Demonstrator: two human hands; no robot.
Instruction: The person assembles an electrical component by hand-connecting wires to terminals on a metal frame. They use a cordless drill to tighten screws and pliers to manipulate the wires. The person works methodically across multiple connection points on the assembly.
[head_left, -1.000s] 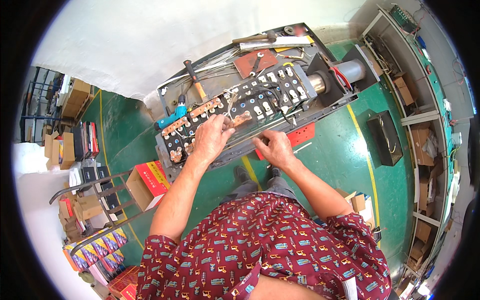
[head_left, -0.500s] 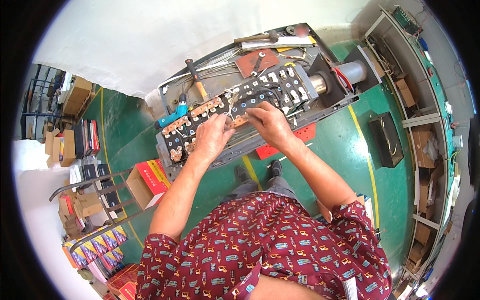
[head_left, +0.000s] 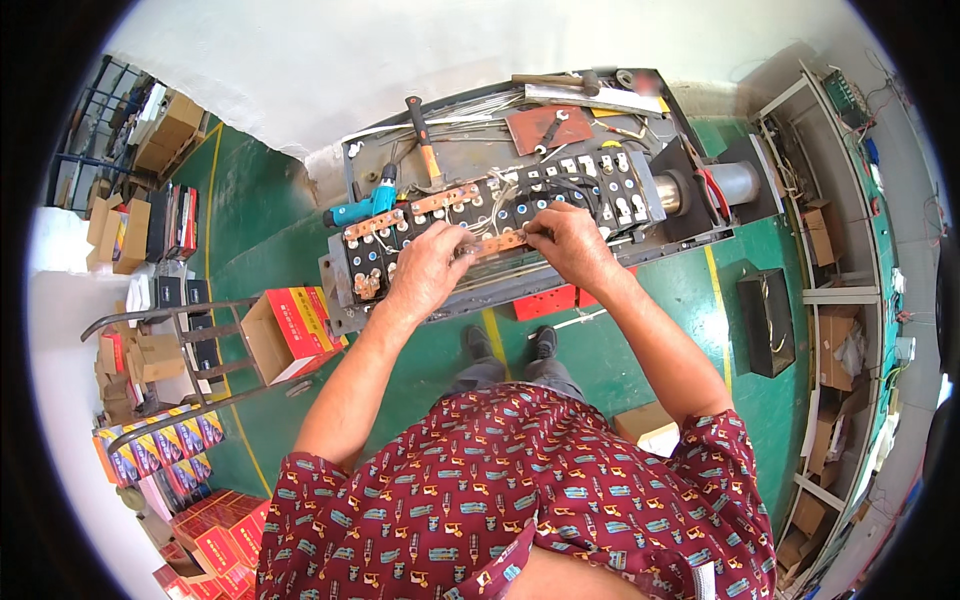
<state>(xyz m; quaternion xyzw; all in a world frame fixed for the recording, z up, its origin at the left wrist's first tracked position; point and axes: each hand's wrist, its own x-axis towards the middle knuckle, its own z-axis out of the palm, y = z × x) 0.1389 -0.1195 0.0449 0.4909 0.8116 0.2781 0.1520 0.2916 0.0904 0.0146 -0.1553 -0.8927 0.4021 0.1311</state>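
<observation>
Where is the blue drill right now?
The blue drill lies left of centre in the head view, just left of the orange-and-black-handled hammer and farther from the person than the left hand.

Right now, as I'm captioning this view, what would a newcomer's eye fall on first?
First, the bare left hand and bare right hand at opposite ends of a flat copper-coloured bar, near the front edge of a long, black, terminal-studded block. Next, the teal-and-black power drill beside the block's far left, and the red-and-yellow cardboard box at lower left.
</observation>
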